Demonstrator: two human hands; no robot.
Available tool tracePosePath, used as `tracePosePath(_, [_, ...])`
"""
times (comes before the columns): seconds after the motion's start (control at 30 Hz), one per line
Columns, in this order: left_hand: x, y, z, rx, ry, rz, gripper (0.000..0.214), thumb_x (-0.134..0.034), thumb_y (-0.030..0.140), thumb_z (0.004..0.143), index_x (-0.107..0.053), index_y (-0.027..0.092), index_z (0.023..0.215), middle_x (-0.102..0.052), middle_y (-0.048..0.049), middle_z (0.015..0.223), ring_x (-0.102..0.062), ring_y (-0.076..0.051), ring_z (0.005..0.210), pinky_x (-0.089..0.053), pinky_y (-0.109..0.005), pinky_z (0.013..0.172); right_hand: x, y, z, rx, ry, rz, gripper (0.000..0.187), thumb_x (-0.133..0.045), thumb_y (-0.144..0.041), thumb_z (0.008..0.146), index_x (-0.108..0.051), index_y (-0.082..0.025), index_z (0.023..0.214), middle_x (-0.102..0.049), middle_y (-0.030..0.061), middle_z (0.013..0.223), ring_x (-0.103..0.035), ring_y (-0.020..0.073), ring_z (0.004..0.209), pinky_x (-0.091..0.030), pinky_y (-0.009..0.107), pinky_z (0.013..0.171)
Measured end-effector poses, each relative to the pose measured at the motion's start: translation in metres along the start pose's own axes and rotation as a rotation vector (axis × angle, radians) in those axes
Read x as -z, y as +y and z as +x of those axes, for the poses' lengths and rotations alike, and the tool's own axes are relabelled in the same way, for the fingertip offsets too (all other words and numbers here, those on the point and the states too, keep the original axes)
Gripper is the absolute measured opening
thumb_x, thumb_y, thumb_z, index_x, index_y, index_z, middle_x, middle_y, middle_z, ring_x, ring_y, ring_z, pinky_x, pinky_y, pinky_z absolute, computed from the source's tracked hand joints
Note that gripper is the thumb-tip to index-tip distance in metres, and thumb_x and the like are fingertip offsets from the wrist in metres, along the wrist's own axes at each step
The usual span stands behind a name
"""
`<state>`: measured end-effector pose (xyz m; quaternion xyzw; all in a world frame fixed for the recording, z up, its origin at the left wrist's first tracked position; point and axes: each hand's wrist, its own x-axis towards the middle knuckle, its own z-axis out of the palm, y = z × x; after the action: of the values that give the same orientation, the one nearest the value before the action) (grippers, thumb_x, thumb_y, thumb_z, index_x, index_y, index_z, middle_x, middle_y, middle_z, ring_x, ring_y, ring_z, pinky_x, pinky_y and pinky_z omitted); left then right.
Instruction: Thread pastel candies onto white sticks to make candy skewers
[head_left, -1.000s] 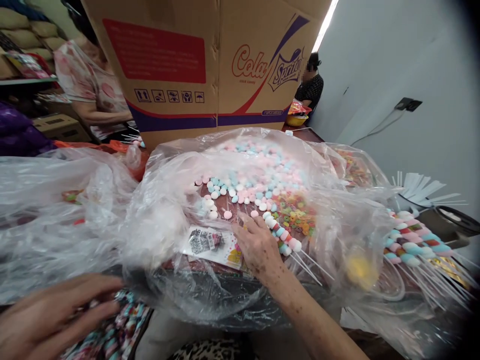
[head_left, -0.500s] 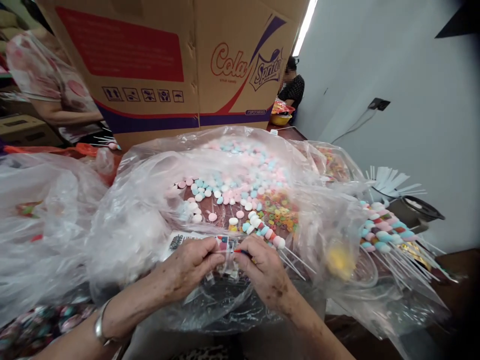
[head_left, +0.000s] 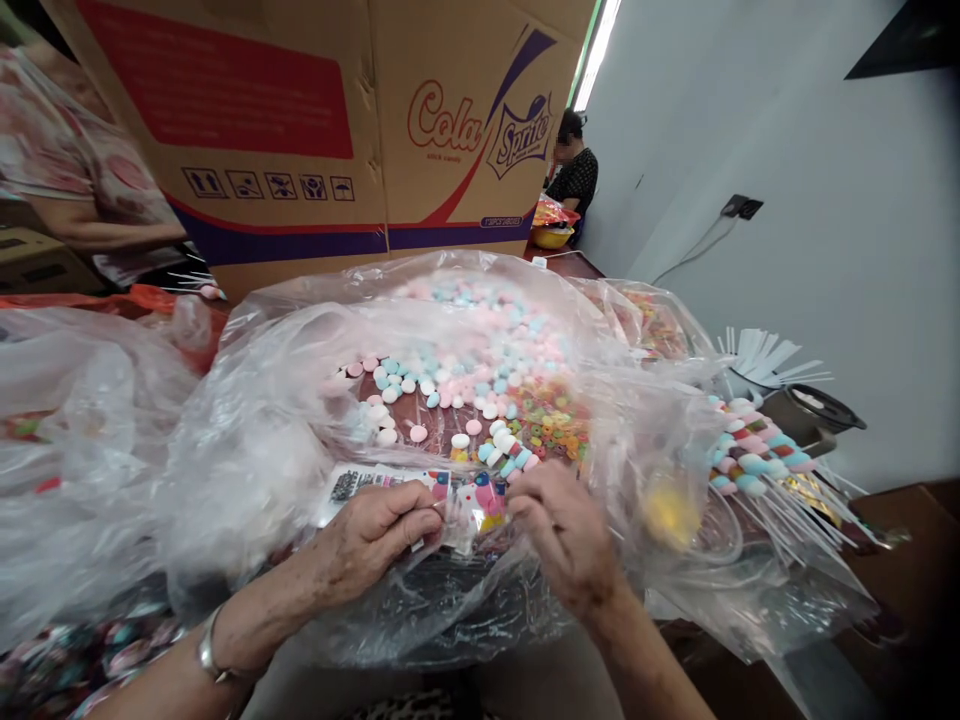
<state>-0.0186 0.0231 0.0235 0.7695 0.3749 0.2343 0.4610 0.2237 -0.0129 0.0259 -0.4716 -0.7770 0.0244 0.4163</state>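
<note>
My left hand pinches the edge of a small clear plastic bag printed in pink, blue and yellow. My right hand is at the bag's right side, its fingers bent inward; what lies between them, if anything, I cannot make out. Just beyond its fingertips, candy skewers lie together, threaded with white, blue and pink pieces; the hand hides their sticks. More printed bags lie flat behind my left hand. Loose pastel candies and ring-shaped candies are spread beyond on the plastic sheet.
A large cardboard box stands at the back. Finished-looking candy skewers are piled at right, near white sticks and a dark pot. Crumpled clear plastic covers the left. Wrapped candies lie lower left. Two people are farther back.
My right hand has moved right, away from my left hand and over the skewers' sticks. The printed bag between the hands now shows spread out. The view has shifted slightly.
</note>
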Motion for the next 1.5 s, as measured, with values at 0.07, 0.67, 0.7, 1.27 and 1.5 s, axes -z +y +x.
tracePosePath(0.07, [0.001,-0.007,-0.001,-0.002,0.013,-0.098,0.030,-0.051,0.033,0.095,-0.069,0.018,0.076,-0.065,-0.0001,0.068,-0.055,-0.014,0.062,-0.041,-0.023,0.059,0.014,0.018,-0.008,-0.047,0.010,-0.181,0.019,-0.045,-0.028,0.102,-0.060,-0.017,0.098,-0.068,0.0066,0.088,-0.057,0.0204,0.081,-0.042,0.032,0.073])
tracePosePath(0.67, [0.010,-0.029,-0.006,-0.062,0.128,-0.070,0.023,-0.052,0.028,0.094,-0.067,0.016,0.080,-0.062,0.0009,0.072,-0.056,-0.013,0.065,-0.045,-0.021,0.060,0.044,0.064,-0.042,0.036,-0.035,-0.614,0.023,-0.044,-0.021,0.102,-0.066,-0.015,0.095,-0.063,0.0061,0.073,-0.054,0.0232,0.073,-0.039,0.035,0.070])
tracePosePath(0.7, [0.010,-0.027,-0.006,-0.083,0.133,-0.044,0.022,-0.053,0.027,0.094,-0.068,0.016,0.081,-0.063,0.0007,0.072,-0.057,-0.013,0.066,-0.045,-0.021,0.061,0.043,0.064,-0.042,0.035,-0.061,-0.648,0.024,-0.044,-0.021,0.102,-0.066,-0.015,0.094,-0.063,0.0062,0.072,-0.053,0.0238,0.072,-0.038,0.036,0.070])
tracePosePath(1.27, [-0.015,-0.015,0.000,-0.446,0.112,0.282,0.040,-0.035,0.035,0.106,-0.062,0.016,0.085,-0.061,-0.0011,0.071,-0.055,-0.014,0.065,-0.040,-0.023,0.062,-0.017,-0.022,-0.012,-0.371,-0.131,0.217,0.033,-0.047,-0.028,0.097,-0.047,-0.020,0.066,-0.051,-0.0027,0.065,-0.048,0.0116,0.063,-0.036,0.023,0.059])
tracePosePath(1.5, [-0.014,-0.011,0.001,-0.373,0.080,0.198,0.037,-0.040,0.034,0.105,-0.061,0.018,0.079,-0.060,0.0026,0.069,-0.055,-0.011,0.062,-0.041,-0.020,0.061,-0.016,-0.032,-0.002,-0.192,0.018,0.047,0.044,-0.047,-0.025,0.099,-0.033,-0.021,0.058,-0.039,-0.0053,0.053,-0.039,0.0090,0.050,-0.030,0.023,0.051])
